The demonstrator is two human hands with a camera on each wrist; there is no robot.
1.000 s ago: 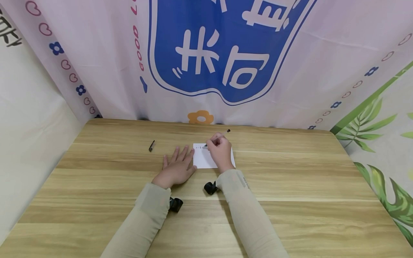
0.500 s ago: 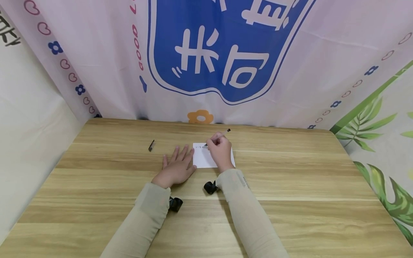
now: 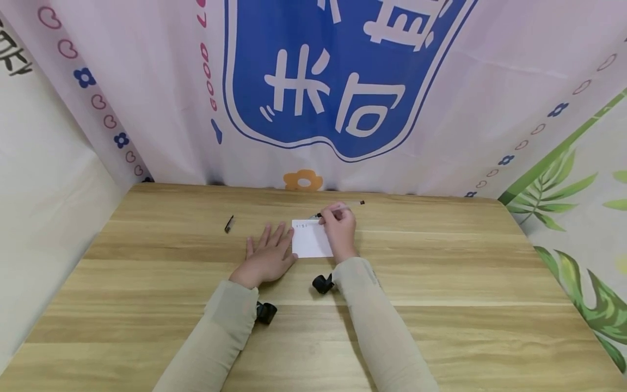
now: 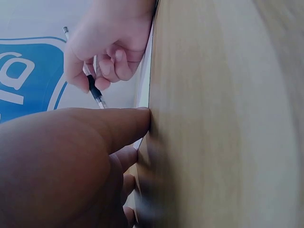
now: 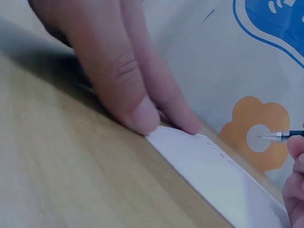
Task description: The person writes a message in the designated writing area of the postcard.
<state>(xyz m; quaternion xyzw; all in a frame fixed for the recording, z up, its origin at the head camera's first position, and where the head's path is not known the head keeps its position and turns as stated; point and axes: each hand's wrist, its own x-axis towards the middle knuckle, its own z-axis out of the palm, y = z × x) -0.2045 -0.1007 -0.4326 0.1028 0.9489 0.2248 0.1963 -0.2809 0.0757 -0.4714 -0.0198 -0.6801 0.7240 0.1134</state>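
A small white sheet of paper (image 3: 311,243) lies on the wooden table, with a short row of small dark marks along its upper left. My left hand (image 3: 266,260) rests on the table with fingers spread, thumb and index fingertips at the paper's left edge. My right hand (image 3: 341,235) pinches a clear-barrelled pen (image 4: 96,92) with a black grip. In the right wrist view the pen's metal tip (image 5: 275,137) points left, raised above the paper. Part of the sheet's right side is hidden behind the right hand.
A black pen cap (image 3: 228,224) lies on the table left of the left hand. A printed cloth (image 3: 171,109) hangs along the table's back edge. Black wrist cameras sit below both sleeves, close over the tabletop (image 3: 441,272).
My right hand has lifted the pen from the written row and shifted slightly right, uncovering more marks. The left hand stays in place on the paper's edge.
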